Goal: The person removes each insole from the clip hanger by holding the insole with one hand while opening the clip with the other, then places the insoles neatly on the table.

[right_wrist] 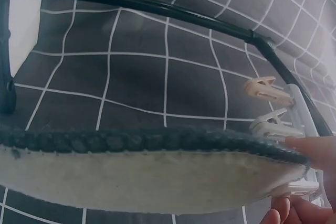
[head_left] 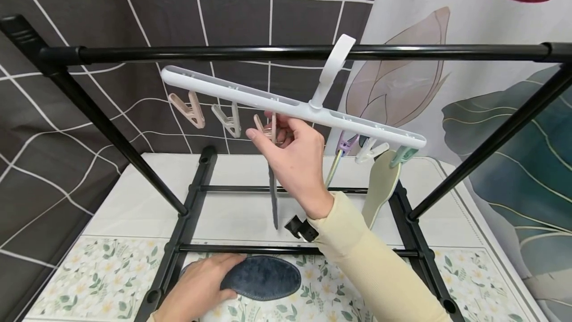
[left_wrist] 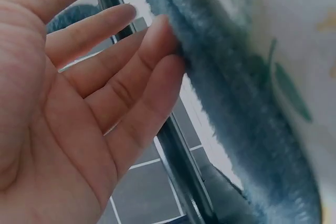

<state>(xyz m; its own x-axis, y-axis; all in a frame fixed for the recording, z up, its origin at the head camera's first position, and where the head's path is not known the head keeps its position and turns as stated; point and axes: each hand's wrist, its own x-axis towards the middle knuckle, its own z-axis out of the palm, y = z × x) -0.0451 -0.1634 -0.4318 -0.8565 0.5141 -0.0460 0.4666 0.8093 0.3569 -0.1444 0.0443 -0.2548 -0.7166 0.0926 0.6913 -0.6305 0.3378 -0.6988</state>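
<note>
A white clip hanger (head_left: 250, 98) hangs tilted by its hook from a black rail. Beneath its middle, my right hand (head_left: 297, 155) has its thumb and fingers around a beige clothespin (head_left: 269, 130). From that clip hangs an insole (head_left: 274, 202), edge-on in the head view; the right wrist view shows its dark fuzzy rim and cream face (right_wrist: 131, 179). Lower down, my left hand (head_left: 203, 282) lies over one end of a blue-grey insole (head_left: 263, 278) on the floral surface. Its fingers are relaxed, with fingertips at the fuzzy edge (left_wrist: 210, 77) in the left wrist view.
A beige clip (head_left: 191, 111) and a whitish clip (head_left: 229, 120) hang on the left. Rightward, a purple clip (head_left: 345, 142) holds a thin stick, a white clip (head_left: 371, 150) hangs, and a green clip (head_left: 404, 154) holds a pale insole (head_left: 380, 185). Black rack bars (head_left: 295, 251) surround the hands.
</note>
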